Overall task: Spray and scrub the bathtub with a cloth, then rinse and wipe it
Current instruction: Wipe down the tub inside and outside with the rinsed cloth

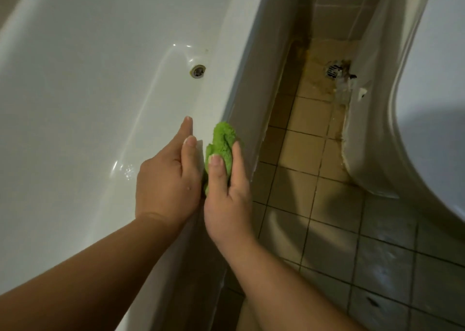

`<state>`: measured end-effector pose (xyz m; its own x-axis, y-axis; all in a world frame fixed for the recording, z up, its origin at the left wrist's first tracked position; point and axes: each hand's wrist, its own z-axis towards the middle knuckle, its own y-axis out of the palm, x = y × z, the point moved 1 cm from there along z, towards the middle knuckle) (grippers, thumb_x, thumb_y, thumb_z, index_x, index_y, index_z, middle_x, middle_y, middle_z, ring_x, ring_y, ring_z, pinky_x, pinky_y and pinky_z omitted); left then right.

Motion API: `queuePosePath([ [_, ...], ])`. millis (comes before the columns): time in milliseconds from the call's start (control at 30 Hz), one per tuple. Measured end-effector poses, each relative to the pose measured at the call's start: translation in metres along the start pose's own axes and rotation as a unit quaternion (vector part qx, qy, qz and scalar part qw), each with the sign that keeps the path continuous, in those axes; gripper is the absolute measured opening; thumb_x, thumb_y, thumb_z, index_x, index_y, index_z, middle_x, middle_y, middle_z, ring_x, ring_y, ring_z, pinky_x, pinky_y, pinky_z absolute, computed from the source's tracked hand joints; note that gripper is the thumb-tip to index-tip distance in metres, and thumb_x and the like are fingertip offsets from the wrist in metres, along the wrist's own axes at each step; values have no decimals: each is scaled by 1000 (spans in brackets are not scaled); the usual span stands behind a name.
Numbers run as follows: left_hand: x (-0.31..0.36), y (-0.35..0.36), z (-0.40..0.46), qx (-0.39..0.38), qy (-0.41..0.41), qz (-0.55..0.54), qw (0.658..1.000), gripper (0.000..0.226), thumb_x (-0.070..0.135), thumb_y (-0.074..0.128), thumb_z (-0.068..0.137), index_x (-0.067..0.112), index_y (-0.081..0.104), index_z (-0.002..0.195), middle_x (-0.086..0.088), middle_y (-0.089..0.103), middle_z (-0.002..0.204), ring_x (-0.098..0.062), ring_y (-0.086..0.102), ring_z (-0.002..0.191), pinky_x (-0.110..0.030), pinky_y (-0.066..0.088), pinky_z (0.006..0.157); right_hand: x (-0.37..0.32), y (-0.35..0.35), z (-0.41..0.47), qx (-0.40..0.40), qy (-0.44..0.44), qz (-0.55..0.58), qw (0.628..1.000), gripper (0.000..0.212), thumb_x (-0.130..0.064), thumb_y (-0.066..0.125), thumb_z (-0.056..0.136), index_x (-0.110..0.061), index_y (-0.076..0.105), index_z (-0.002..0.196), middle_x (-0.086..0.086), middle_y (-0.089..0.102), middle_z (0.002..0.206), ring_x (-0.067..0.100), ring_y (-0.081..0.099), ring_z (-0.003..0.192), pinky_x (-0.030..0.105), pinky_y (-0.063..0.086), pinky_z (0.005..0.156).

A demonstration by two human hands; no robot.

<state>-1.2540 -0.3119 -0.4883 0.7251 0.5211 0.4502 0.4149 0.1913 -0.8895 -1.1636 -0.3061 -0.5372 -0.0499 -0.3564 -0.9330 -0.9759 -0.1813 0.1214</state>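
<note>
The white bathtub [83, 109] fills the left half of the view, with its metal drain [198, 71] near the far end. A fluffy green cloth [221, 142] lies bunched on the tub's near rim. My right hand [226, 192] grips the cloth, thumb on top and fingers along its right side. Just left of the cloth, my left hand [168, 179] rests flat on the rim with its fingers stretched out and holds nothing. Small water drops glint on the tub wall left of that hand.
Right of the tub runs a narrow strip of beige tiled floor [302, 184] with a stained floor drain [334, 70]. A white toilet [415, 104] stands at the right edge. The tub's outer panel [266, 79] drops to the floor.
</note>
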Motion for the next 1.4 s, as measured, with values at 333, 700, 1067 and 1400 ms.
queuePosePath([
  [333, 14, 7, 33, -50, 35, 27, 998, 64, 63, 24, 103, 44, 11, 163, 6, 58, 147, -16, 60, 118, -28, 41, 93, -42, -12, 88, 49, 16, -1, 999, 52, -54, 47, 105, -45, 38, 155, -20, 47, 148, -2, 45, 131, 29, 38, 115],
  [700, 31, 15, 66, -56, 43, 30, 997, 65, 61, 23, 103, 45, 4, 163, -3, 56, 138, -21, 57, 116, -37, 48, 91, -55, -20, 163, 64, 41, 25, 997, 47, -54, 53, 97, -42, 56, 142, -15, 66, 134, 8, 61, 124, 42, 46, 113],
  [1067, 46, 25, 94, -45, 46, 12, 998, 58, 60, 27, 105, 52, 10, 160, 8, 47, 154, -1, 46, 114, -27, 36, 90, -58, -12, 118, 69, 4, 14, 997, 53, -57, 55, 97, -41, 50, 148, -17, 56, 144, 2, 53, 131, 35, 47, 111],
  [1400, 57, 30, 110, -19, 51, 44, 998, 58, 59, 28, 106, 48, 13, 161, 2, 54, 148, -21, 58, 123, -30, 38, 89, -74, -30, 228, 77, 24, 12, 997, 52, -56, 55, 95, -37, 56, 143, -11, 66, 133, 12, 60, 123, 44, 48, 111],
])
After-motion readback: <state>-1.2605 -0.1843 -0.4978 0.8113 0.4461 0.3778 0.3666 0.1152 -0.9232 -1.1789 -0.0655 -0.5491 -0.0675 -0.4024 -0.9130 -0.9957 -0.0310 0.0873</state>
